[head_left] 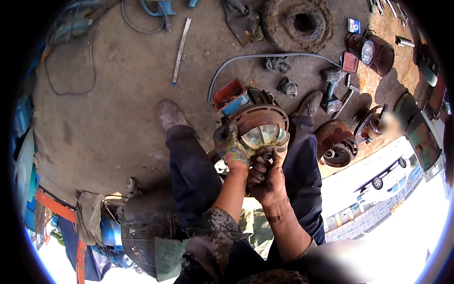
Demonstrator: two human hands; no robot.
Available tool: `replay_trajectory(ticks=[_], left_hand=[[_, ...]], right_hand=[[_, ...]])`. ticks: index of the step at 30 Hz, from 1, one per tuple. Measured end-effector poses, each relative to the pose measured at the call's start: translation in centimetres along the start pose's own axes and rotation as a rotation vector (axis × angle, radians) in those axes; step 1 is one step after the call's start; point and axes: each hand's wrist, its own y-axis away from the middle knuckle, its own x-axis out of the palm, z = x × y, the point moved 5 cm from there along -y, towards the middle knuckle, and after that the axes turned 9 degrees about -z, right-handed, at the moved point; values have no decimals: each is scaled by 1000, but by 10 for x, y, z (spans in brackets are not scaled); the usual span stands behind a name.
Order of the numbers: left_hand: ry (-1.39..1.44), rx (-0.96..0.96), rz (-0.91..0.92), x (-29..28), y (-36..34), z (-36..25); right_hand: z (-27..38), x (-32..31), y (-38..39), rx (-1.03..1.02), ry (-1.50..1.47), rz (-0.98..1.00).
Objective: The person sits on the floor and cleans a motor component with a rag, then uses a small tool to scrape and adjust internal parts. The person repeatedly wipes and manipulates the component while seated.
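Note:
Between my legs sits a rusty motor-like housing [250, 115] with a round flange. A pale, ribbed, dome-shaped piece [261, 135] lies over its near side and narrows toward me to a small dark round collar [267, 150]. My left hand [231, 147], in a dirty patterned glove, grips the dome piece's left side. My right hand [266, 176], bare and blackened with grease, is closed at the collar, thumb and fingers around it. Its palm side is hidden. Touching the housing's far left is a red and blue box [231, 98] with small metal parts inside.
A cordless drill [332, 87] and a hammer [347, 97] lie to the right, near rusty cylindrical housings [336, 142]. Far ahead is a muddy round wheel-like part [302, 23]. A grey hose [265, 55] curves behind the box. A metal strip [181, 52] lies left.

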Motion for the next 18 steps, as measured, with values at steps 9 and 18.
replay_trajectory(ticks=[9,18], left_hand=[[260,-120,-5,1,10,-17],[368,-196,18,2,3,8]], right_hand=[[69,43,57,-1485,2204,-163],[59,62,39,-1690,2814,221]])
